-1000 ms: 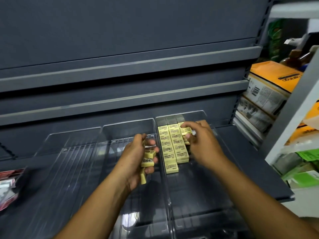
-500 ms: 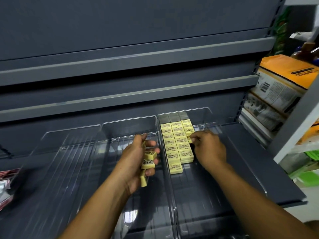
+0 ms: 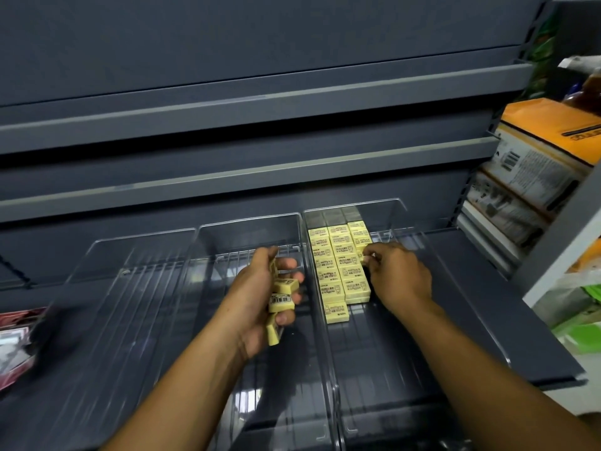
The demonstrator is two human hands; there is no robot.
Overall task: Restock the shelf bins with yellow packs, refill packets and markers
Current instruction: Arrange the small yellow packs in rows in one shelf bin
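Gripping a handful of loose yellow packs point(image 3: 282, 302), the left hand point(image 3: 257, 301) hovers over the middle bin point(image 3: 247, 219), its fingers curled round them. One pack in the handful shows a barcode, and another sticks out below the little finger.

The right hand point(image 3: 401, 276) reaches into the right bin point(image 3: 403, 209). Its thumb and forefinger pinch a single pack point(image 3: 361, 258) at the near end of the right-hand column of stock. The hand hides most of this pack, so I cannot tell whether it already lies flat.

The stocked yellow packs point(image 3: 338, 268) sit in three columns against the left wall of the right bin, starting at its far end. The left column reaches nearest; the right one is shortest. The right part of that bin's floor is bare, as is its near half.

All three clear bins stand side by side on a grey shelf point(image 3: 507, 288), with the left bin point(image 3: 136, 252) beside the middle one. Orange-topped boxes point(image 3: 546, 148) are stacked on the neighbouring shelving to the far right. Red packets point(image 3: 16, 340) lie blurred at the left edge.
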